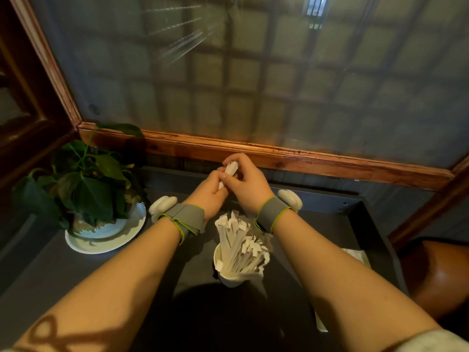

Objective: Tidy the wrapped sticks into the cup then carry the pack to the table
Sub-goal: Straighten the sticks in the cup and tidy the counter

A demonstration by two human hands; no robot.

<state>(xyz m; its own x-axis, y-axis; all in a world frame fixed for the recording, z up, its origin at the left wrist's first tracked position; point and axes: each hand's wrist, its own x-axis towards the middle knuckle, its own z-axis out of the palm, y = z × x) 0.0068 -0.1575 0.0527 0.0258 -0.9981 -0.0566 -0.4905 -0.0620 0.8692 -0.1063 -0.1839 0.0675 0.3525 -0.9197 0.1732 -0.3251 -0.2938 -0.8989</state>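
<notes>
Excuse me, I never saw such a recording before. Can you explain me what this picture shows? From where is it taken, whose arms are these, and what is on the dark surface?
There is no machine here. The one picture comes from a wide-angle camera worn on a person's head, looking forward and down, so the two arms belong to that person. Each wrist wears a grey strap with a white device; what it does cannot be told. The left hand and right hand meet above the dark counter, their fingers closed together on a small bundle of white wrapped sticks. Nearer the camera stands a white cup already full of wrapped sticks. To the left is a potted plant on a white plate. Behind is a frosted window.
</notes>
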